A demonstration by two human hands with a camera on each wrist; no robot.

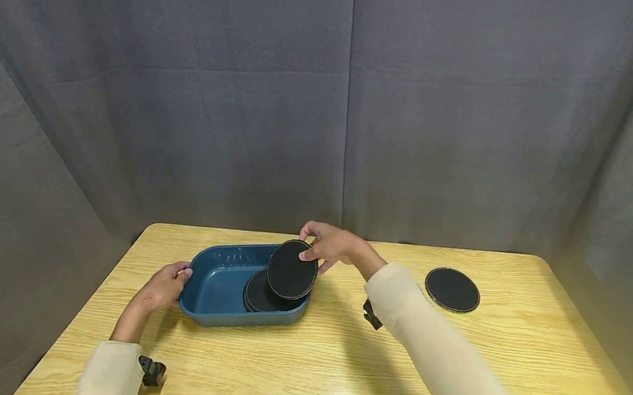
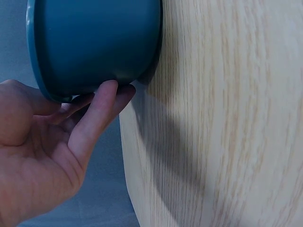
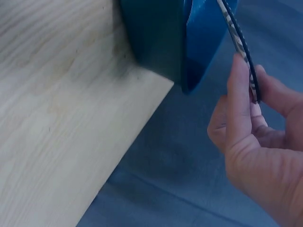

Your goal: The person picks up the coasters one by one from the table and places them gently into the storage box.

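While your left hand is bracing the near-left end of the blue oval tub, your right hand is holding a round black coaster tilted on edge over the tub's right half. You are pinching that coaster at its upper rim, thumb on the face turned toward you and fingers behind it; in the right wrist view the thin disc is showing edge-on between your fingertips, with the tub's blue wall just beside it. Its lower edge is hanging close above another black coaster that is lying flat inside the tub, against the right end. Whether the two discs are touching, you cannot tell from these views.

Your left hand is staying loose rather than clenched: in the left wrist view the straight fingers are pressing against the outside of the tub just under its rim, and nothing is being gripped. The tub is sitting on the wooden tabletop, left of the middle. A third black coaster is lying flat on the tabletop well to the right of the tub, apart from both hands.
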